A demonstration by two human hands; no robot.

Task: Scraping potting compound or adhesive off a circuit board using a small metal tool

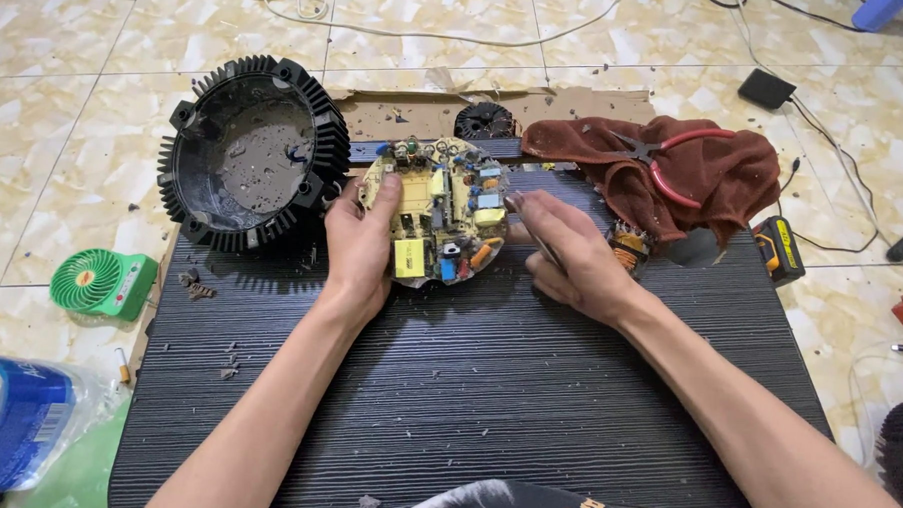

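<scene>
**A:** What do you see from the head camera?

**B:** A round circuit board (439, 212) lies on a black ribbed worktop (487, 375). It has little yellow, blue and orange parts on top.

**A:** What do the hands do?

**B:** The left hand (359, 243) holds the left edge of the board. Its thumb is on top, so the grip is closed on the board. The right hand (569, 256) rests on the worktop just beside the right edge of the board. Its fingers are curled, and one fingertip reaches the rim. Something thin may be tucked under that hand, but I cannot tell.

**A:** Is there a bowl or a pot?

**B:** Yes, a big black round housing (250, 152) with fins all around. It is tipped up a bit at the left back corner, close by the left hand. Inside it I see only grey dust and small crumbs.

**A:** What else is near?

**B:** A brown cloth (714, 173) lies to the right of the board, with red-handled pliers (665, 161) on top. A small copper coil (627, 248) peeks out by the right hand. A green little fan (100, 282) sits on the tiled floor (36, 119) at the left. A clear bag with a blue pack (15, 419) lies below it.
</scene>
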